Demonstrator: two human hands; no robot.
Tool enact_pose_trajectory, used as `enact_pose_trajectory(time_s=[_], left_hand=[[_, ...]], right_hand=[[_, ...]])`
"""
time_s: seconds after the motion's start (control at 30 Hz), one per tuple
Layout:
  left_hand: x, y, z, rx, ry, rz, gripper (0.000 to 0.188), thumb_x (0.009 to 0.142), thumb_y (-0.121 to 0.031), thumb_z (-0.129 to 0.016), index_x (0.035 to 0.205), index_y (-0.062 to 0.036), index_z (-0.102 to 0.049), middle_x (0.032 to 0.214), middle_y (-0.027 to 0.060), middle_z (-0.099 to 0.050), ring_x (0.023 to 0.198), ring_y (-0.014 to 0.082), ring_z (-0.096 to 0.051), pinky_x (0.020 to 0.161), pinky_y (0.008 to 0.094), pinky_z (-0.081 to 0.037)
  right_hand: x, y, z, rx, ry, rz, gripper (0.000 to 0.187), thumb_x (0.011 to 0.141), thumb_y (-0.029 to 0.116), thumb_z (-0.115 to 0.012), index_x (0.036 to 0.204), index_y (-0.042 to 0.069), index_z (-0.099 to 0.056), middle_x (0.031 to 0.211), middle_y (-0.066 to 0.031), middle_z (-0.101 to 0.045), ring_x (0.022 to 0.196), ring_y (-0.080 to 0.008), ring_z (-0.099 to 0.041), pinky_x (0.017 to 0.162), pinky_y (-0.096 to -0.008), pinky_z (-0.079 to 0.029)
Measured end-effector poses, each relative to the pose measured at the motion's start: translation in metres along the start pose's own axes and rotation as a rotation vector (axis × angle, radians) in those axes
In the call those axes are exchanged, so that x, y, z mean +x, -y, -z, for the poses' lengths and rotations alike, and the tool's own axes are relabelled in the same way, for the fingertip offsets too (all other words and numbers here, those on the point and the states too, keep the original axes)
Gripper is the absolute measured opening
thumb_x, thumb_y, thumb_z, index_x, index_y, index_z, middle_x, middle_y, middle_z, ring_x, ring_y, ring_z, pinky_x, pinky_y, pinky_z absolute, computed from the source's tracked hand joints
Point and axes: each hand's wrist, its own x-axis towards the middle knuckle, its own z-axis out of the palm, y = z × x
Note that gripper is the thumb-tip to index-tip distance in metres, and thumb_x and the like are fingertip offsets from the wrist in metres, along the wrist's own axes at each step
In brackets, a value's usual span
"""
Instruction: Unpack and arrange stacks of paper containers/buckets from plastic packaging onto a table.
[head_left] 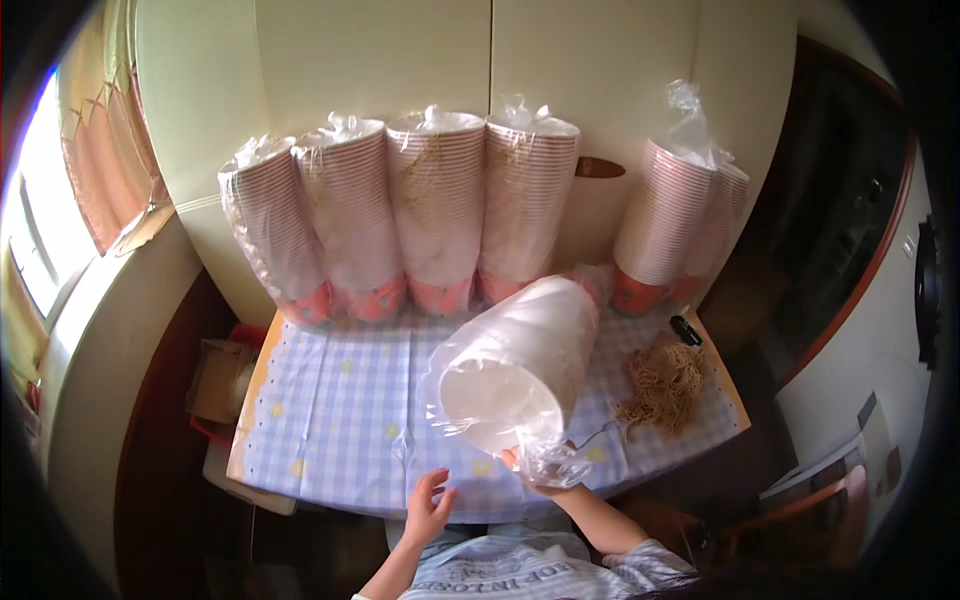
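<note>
A long stack of white paper cups (pixel 535 345) in a clear plastic bag lies on its side on the table, its round mouth tilted toward me. At that near end the bag's crumpled clear plastic (pixel 550 462) hangs over my right hand (pixel 530 480), whose fingers are closed on it and partly hidden. My left hand (pixel 430 508) is raised at the table's front edge, left of the stack, fingers apart and holding nothing. A tangled bundle of tan string (pixel 662 388) lies right of the stack, with a dark strand reaching toward my right hand.
Several bagged stacks of paper cups (pixel 437 210) with red bottoms stand along the back, and more bagged stacks (pixel 665 215) at the back right. A black object (pixel 686 330) lies by the string. A blue checked cloth (pixel 340 420) covers the table. A cardboard box (pixel 222 380) sits beside it.
</note>
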Motion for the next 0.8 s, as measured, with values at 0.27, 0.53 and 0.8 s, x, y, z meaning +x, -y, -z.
enact_pose_trajectory(time_s=[0.27,0.53,0.8], left_hand=[[-0.002,-0.031,-0.02,-0.189,0.139,0.078,0.019,0.08,-0.01,-0.058,0.098,-0.0038,-0.058,0.093,0.009,-0.058,0.081,0.0151,-0.058,0.062,0.024,-0.046],[0.005,-0.034,-0.035,-0.546,0.082,0.515,0.026,0.087,-0.021,-0.053,0.098,0.0018,-0.059,0.085,0.0018,-0.059,0.08,0.0081,-0.052,0.068,0.0204,-0.041],[0.005,-0.035,-0.029,-0.836,0.275,0.684,0.022,0.085,-0.018,-0.055,0.097,0.0007,-0.06,0.089,0.0052,-0.062,0.084,0.0106,-0.056,0.077,0.0245,-0.043]], right_hand=[[-0.03,-0.108,-0.174,1.692,0.068,-0.184,0.055,0.066,0.009,-0.068,0.114,0.001,-0.044,0.108,-0.0119,-0.053,0.097,-0.023,-0.053,0.085,-0.0353,-0.042],[-0.048,-0.005,-0.11,0.483,-0.205,0.267,0.031,0.067,0.018,-0.069,0.095,0.007,-0.059,0.091,-0.0076,-0.062,0.082,-0.0212,-0.06,0.074,-0.0319,-0.045],[-0.069,0.011,-0.097,0.154,-0.32,0.593,0.018,0.063,0.012,-0.064,0.079,0.007,-0.058,0.078,-0.0049,-0.055,0.074,-0.026,-0.052,0.07,-0.0384,-0.039]])
